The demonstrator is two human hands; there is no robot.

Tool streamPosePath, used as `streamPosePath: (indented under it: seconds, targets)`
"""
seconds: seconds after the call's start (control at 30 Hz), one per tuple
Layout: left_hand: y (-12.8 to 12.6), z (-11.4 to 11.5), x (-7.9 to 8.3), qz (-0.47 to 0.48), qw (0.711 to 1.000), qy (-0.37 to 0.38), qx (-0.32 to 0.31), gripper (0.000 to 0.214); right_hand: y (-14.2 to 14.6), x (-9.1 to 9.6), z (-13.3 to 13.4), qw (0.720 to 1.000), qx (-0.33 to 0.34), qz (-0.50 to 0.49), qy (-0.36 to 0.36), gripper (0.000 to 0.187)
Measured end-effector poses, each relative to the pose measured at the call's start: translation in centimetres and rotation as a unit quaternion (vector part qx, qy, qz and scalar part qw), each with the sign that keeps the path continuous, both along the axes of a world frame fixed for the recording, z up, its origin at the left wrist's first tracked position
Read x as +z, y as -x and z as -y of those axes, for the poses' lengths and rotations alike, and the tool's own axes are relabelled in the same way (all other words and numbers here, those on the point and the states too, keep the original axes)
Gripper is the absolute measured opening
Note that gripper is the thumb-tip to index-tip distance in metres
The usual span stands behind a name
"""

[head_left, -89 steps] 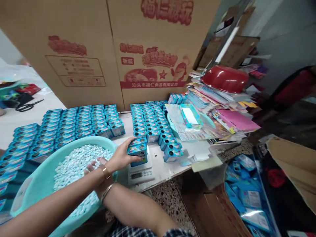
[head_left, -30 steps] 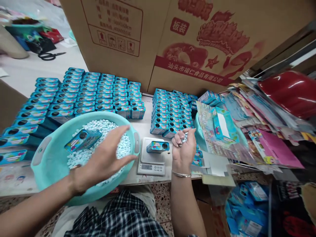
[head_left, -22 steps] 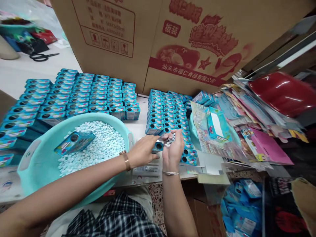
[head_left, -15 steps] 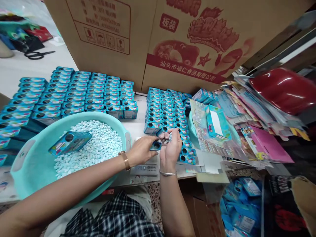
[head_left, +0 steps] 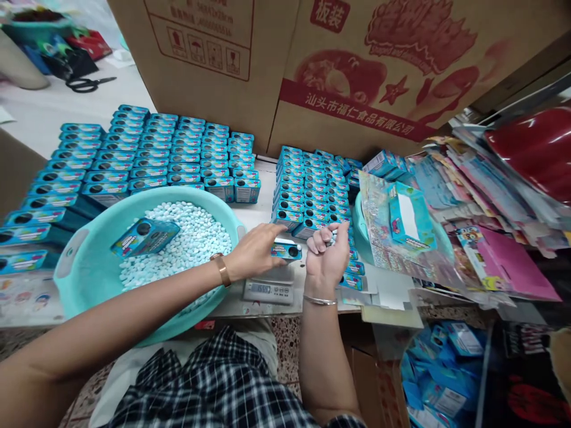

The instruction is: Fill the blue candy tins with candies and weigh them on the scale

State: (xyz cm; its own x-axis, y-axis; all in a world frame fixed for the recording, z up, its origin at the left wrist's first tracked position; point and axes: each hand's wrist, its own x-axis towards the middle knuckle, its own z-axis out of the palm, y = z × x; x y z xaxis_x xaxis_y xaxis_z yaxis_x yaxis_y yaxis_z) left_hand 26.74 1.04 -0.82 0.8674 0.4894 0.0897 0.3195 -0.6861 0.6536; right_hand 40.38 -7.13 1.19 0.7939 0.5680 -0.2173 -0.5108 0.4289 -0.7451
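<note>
My left hand (head_left: 256, 252) grips a small blue candy box (head_left: 286, 250) with a round dark opening on its upper face. A pale candy lies at that opening. Just right of it, my right hand (head_left: 329, 255) is curled palm up around several pale blue candies (head_left: 332, 238). Below the box is a digital scale (head_left: 269, 291) with a lit display; whether the box touches it I cannot tell. On the left, a turquoise basin (head_left: 74, 291) holds a heap of pale blue candies (head_left: 196, 232), and another blue box (head_left: 145, 236) rests on them.
Rows of blue boxes (head_left: 154, 142) stand behind the basin, with more rows (head_left: 292, 187) right of centre. A large cardboard carton (head_left: 267, 71) rises behind. Printed packaging sheets (head_left: 446, 184) and a red bowl (head_left: 530, 148) lie right. Scissors (head_left: 87, 84) lie back left.
My right hand has drawn back to the right, away from the box in my left hand. More of the box and the scale now shows. The camera view has shifted.
</note>
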Motion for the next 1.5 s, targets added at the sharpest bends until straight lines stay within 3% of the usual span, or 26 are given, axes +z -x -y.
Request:
streamPosePath:
  seconds: [0.17,0.43,0.57,0.8,0.93,1.07,1.13,1.3,1.4,1.5]
  targets:
    - [1.0,-0.3,0.6,-0.004,1.000,-0.010,-0.002,0.069,-1.0,0.1,0.7,0.999,0.008,-0.038,-0.030,0.030]
    - [1.4,-0.2,0.2,0.006,1.000,-0.013,0.000,0.064,0.0,0.0,0.3,1.000,0.006,-0.014,0.007,0.032]
    - [1.5,-0.3,0.2,-0.002,1.000,-0.021,-0.004,0.062,-0.1,-0.2,0.2,1.000,0.004,-0.025,-0.011,0.033]
    - [0.2,0.8,-0.1,-0.018,0.983,-0.154,-0.096,0.081,-1.5,-0.1,1.1,0.998,-0.009,-0.045,-0.042,0.033]
    - [-0.3,1.2,-0.9,-0.033,0.967,-0.215,-0.131,0.058,-2.2,-0.2,2.0,0.996,-0.018,-0.056,-0.063,0.033]
    - [0.2,1.0,-1.6,-0.010,0.969,-0.213,-0.126,0.035,-3.0,-0.8,2.8,0.993,-0.030,-0.081,-0.085,0.033]
    - [0.4,1.1,-1.6,-0.006,0.974,-0.193,-0.118,0.036,-3.2,-1.2,3.0,0.992,-0.030,-0.085,-0.084,0.033]
    - [0.0,0.4,0.2,-0.061,0.987,-0.131,-0.070,0.071,-3.7,-1.8,3.7,0.990,-0.009,-0.102,-0.099,0.033]
    - [-0.7,-2.4,2.3,-0.128,0.986,-0.099,0.051,0.074,-4.3,-1.9,4.7,0.986,-0.015,-0.116,-0.116,0.028]
    - [-1.3,-6.9,4.2,-0.214,0.962,-0.067,0.156,0.063,-4.7,-2.2,5.6,0.984,-0.024,-0.127,-0.122,0.027]
